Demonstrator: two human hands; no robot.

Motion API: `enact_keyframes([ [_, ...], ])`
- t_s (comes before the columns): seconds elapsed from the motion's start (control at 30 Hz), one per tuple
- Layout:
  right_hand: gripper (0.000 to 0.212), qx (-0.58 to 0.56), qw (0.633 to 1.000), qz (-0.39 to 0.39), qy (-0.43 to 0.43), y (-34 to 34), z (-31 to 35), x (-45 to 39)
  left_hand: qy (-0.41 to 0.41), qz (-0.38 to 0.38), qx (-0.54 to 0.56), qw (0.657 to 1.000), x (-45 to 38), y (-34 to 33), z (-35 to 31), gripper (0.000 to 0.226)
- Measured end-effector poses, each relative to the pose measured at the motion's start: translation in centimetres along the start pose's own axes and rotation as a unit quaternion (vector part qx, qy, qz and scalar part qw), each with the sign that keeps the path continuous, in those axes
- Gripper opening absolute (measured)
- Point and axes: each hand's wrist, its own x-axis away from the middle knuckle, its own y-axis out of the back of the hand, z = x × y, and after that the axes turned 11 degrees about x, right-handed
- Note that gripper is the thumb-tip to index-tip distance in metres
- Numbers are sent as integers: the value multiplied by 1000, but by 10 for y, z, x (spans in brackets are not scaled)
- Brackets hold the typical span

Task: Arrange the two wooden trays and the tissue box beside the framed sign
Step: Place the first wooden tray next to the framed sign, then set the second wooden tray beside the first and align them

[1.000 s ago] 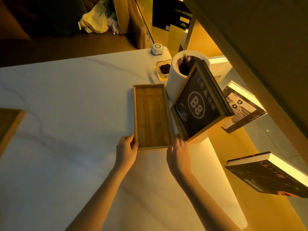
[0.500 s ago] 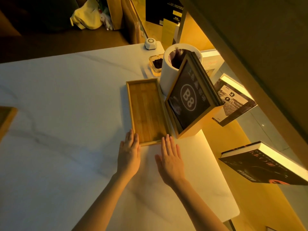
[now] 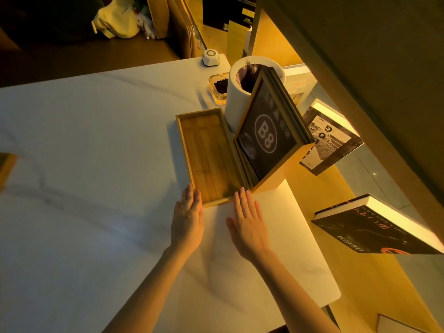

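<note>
The left hand (image 3: 188, 218) lies flat and open on the white marble table (image 3: 84, 164), holding nothing. Its fingertips touch the near left corner of the long, flat wooden tray (image 3: 207, 156). The right hand (image 3: 248, 223) is flat and open too, with nothing in it. Its fingertips reach the near right corner of the same tray.

The tray lies on the table with its long side right next to the dark sign in a wooden frame (image 3: 266, 138). The sign stands tilted. It shows a big "B8" in a white circle. The small writing around the circle is too blurry to read.

Behind the sign stands a round white bin with a dark bag inside (image 3: 236, 104). Next to the bin is a small glass dish with dark bits in it (image 3: 219, 86). Farther back is a little white gadget with a ring on top (image 3: 210, 57).

At the far left edge, a corner of another wooden thing (image 3: 7, 168) peeks in.

To the right, off the table, a black-and-white book (image 3: 332, 143) shows the letters "G" and "O". A dark book with white pages (image 3: 377, 230) is nearer; its words cannot be read.
</note>
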Motion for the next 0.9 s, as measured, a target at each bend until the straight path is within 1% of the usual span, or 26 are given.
enact_keyframes([
  [0.43,61,5,1000,12,0,3,-2,-1,12,30,9,999,0,4,-4,46],
  [0.57,59,24,999,30,-1,10,1,-2,29,66,-4,997,-2,9,-7,47],
  [0.67,58,17,999,47,-13,21,7,-6,16,92,-2,996,-4,25,-6,49],
  [0.73,56,6,999,37,-9,33,14,-10,3,91,0,996,-5,41,-7,50],
  [0.83,48,-5,1000,15,27,56,32,-16,21,95,9,995,-1,70,-8,48],
  [0.9,39,-18,998,33,60,70,48,-22,35,95,14,995,6,91,-3,46],
])
